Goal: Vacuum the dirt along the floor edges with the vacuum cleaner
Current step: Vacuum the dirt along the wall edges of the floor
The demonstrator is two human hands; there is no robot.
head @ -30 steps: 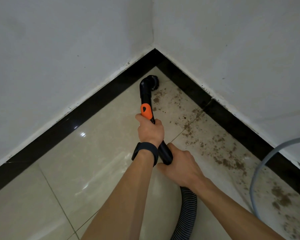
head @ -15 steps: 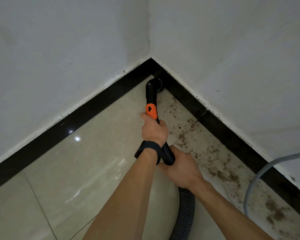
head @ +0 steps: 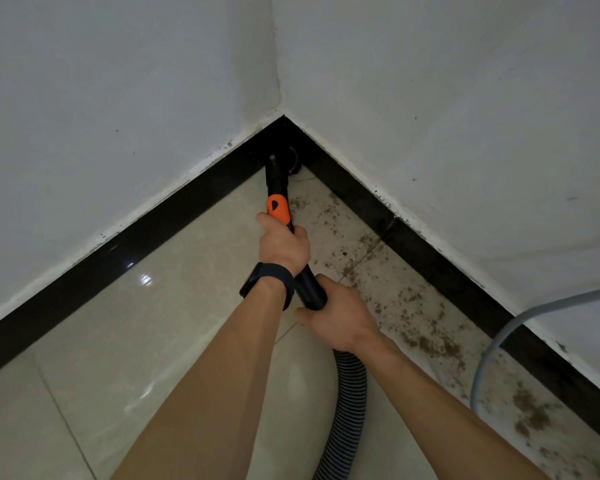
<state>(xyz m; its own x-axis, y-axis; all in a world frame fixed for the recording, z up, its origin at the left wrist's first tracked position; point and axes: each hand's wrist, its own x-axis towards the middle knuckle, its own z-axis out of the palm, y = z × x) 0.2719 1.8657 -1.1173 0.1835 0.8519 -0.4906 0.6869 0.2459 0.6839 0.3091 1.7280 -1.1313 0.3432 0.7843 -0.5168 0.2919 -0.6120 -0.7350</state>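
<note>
Two bare hands hold a black vacuum wand [head: 307, 285], seen from above. The left hand [head: 284, 244], which wears a dark wristband [head: 267, 284], is wrapped firmly round the wand just below its orange slider [head: 278, 209]. The right hand [head: 340, 318], at five o'clock from the left, is curled round the wand's rear end. There the ribbed hose [head: 349, 403] joins and runs down toward six o'clock.

From the hands the wand reaches toward twelve o'clock. Its nozzle [head: 286, 161] is pushed into the corner where two white walls [head: 118, 98] meet, right against the black skirting [head: 118, 244]. Whether it touches the floor cannot be seen.

Glossy cream floor tiles [head: 153, 323] at nine o'clock look clean. Brown dirt [head: 426, 327] lies scattered along the right-hand skirting, from just beside the nozzle out toward four o'clock. A grey cable [head: 492, 344] loops over that strip near four o'clock.

The step in hand seems to be cleaning out the corner. The next move likely calls for drawing the nozzle back along the right edge toward four o'clock, low and close to the skirting, and minding the cable.
</note>
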